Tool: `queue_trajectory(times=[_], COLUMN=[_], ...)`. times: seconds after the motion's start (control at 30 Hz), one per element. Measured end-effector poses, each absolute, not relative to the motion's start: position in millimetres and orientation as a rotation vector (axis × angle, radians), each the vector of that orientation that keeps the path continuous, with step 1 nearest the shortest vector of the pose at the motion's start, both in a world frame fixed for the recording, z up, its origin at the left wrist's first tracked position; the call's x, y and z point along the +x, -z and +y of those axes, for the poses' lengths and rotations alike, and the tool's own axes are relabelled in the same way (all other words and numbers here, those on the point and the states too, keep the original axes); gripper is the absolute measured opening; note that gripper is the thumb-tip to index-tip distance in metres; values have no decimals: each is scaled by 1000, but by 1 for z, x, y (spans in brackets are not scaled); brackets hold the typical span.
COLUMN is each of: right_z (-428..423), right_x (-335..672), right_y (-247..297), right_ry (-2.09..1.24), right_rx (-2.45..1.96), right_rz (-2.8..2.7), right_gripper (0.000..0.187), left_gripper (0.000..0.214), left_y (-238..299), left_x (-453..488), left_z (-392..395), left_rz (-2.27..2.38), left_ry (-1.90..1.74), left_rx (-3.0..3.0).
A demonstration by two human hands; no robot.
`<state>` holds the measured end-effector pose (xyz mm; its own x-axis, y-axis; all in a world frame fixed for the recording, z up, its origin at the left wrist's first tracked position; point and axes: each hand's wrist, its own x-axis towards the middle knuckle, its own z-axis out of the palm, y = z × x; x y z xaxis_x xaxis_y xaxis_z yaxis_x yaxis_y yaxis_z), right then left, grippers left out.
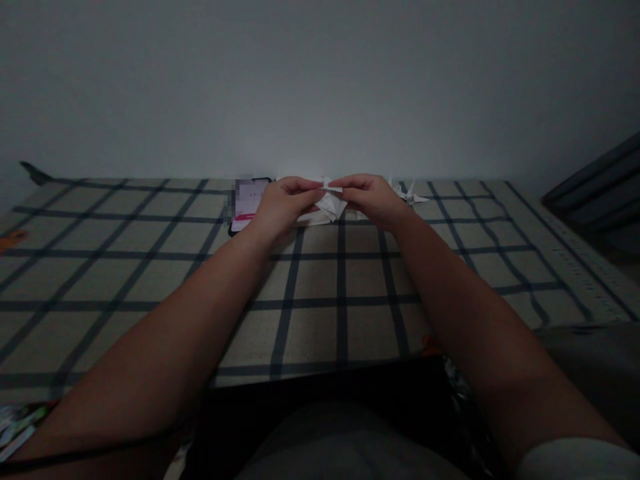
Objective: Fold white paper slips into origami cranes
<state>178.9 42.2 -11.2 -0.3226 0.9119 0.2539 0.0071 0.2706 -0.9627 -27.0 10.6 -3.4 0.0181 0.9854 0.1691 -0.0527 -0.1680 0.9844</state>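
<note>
Between my two hands is a piece of folded white paper [332,205], its layers spreading downward below my fingers. My left hand [286,202] pinches its upper left part between thumb and fingers. On the other side, my right hand [371,197] is closed in a pinch on the upper right part. The fingertips of both hands nearly meet at the top of the paper. Just beyond my right hand lies a folded white paper crane [411,195], partly hidden. Under my hands there is a flat pale item [310,219], mostly covered, and I cannot tell what it is.
A phone [249,200] with a lit screen lies left of my left hand. The checked tablecloth [315,280] runs back to a plain wall [320,87]. An orange item [13,240] sits at the far left. Dark fabric [600,193] hangs at the right.
</note>
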Motion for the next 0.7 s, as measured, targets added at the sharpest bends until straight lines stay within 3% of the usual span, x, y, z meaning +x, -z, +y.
queue_trajectory(times=[0.3,0.7], right_z=[35,41], right_x=[178,176], right_y=[4,12], right_ry=[-1244,-1184], right_rx=[-920,-818], right_rz=[-1513,-1602], right_gripper=[19,42], left_gripper=[26,38], left_y=[0,9], left_x=[-26,-24], left_z=[9,13], left_rz=[1029,1014], left_ry=[-1289,-1252], left_rx=[1240,1299])
